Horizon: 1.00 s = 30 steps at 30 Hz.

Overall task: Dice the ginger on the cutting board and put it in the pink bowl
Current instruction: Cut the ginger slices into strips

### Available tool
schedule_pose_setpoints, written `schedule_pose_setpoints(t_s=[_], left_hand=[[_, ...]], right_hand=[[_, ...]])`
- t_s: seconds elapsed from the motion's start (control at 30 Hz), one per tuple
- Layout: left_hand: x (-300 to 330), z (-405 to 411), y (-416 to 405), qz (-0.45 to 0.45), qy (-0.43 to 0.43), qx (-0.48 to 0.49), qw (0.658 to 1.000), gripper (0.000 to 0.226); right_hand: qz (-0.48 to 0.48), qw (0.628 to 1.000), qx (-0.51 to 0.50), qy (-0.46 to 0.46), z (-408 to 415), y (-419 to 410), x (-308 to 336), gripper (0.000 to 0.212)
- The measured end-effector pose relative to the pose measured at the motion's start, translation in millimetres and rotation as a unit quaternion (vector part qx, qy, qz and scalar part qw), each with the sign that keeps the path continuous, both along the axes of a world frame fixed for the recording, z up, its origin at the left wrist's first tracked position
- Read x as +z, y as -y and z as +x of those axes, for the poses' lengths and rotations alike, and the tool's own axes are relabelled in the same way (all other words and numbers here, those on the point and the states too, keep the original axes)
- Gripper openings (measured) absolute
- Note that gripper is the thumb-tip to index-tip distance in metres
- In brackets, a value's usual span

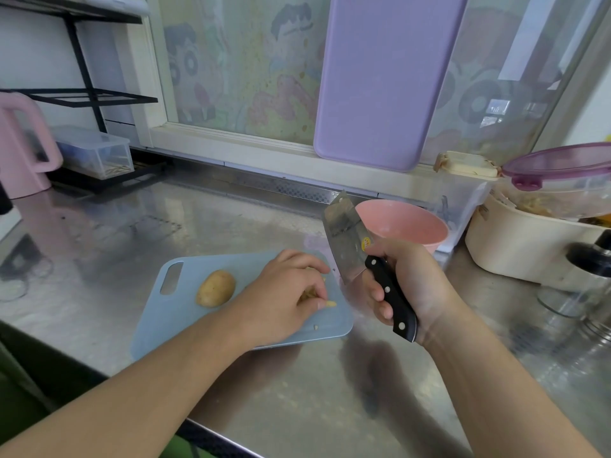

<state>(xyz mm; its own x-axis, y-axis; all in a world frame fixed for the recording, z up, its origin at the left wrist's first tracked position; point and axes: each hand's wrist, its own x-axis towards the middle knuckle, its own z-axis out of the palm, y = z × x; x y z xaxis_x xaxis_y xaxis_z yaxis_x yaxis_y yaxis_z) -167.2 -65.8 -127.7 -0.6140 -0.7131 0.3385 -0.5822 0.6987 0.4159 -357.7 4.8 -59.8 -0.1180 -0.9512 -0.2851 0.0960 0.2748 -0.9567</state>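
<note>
Steel covers the table (231,226), which carries everything else. Leaning upright against the window behind it is a purple board (383,81). Toward the near edge lies the pale blue cutting board (185,312), flat, with a handle slot at its left end. At the far right stand a cream pot (515,246) with a clear container and purple lid on it, and a glass jar with a dark top; at the far left, a pink jug (20,143) beside a clear box on a black rack. The pink bowl (406,223) sits just beyond the cutting board's right end, partly hidden by the cleaver blade. The right hand (406,282) grips the black handle of the cleaver (347,239), fingers wrapped round it, blade raised and tilted above the board's right edge. The left hand (287,292) rests on the board, fingers curled over the ginger (309,294), pinning it down and hiding most of it. A potato (215,288) lies left of that hand. Small yellow ginger bits lie by the fingertips.
</note>
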Motion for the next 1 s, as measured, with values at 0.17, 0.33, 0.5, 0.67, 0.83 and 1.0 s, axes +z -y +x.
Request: schedule_pose_setpoints(t_s=[0.17,0.33,0.5,0.67,0.83,1.0], left_hand=[[5,-11,0,0.03,-0.127,0.144,0.981,0.01],[6,-19,-3,0.051,-0.082,0.22,0.971,0.018],[11,-13,-11,0.104,-0.104,0.238,0.96,0.023],[11,8,-14,0.15,-0.038,0.228,0.961,0.047],[15,19,-12,0.161,-0.03,0.203,0.965,0.049],[18,21,-11,0.175,-0.053,0.212,0.96,0.03]], right_hand=[[-0.009,1.0,-0.009,0.002,-1,0,1,0.047],[-0.005,1.0,-0.011,-0.002,-1,1,-1,0.048],[-0.005,1.0,-0.006,-0.024,0,0,-1,0.051],[0.001,0.996,0.005,-0.088,4,-1,-4,0.043],[0.009,0.996,0.011,-0.088,6,0,-6,0.032],[0.013,0.996,-0.006,-0.09,6,0,-8,0.037]])
